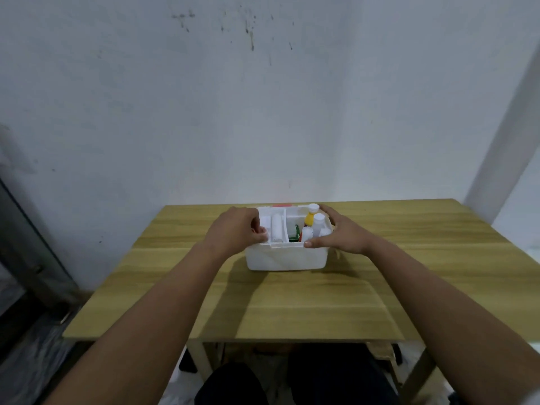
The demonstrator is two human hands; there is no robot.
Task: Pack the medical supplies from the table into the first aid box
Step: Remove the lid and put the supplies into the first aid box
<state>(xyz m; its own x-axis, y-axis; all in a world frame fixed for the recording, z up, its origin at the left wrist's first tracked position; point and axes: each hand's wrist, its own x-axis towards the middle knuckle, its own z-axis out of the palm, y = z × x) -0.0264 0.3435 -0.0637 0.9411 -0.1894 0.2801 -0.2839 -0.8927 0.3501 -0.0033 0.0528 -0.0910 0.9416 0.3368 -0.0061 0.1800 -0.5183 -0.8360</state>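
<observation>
Left hand fingers curled at first aid box edge, grip unclear, right hand spread on rim, contents blurred

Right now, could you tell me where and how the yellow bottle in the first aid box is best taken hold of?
Probably by its white cap, from straight above. The yellow bottle stands upright in the right compartment of the first aid box, hemmed in by white bottles and the wall, so only its top looks free for fingers.
</observation>
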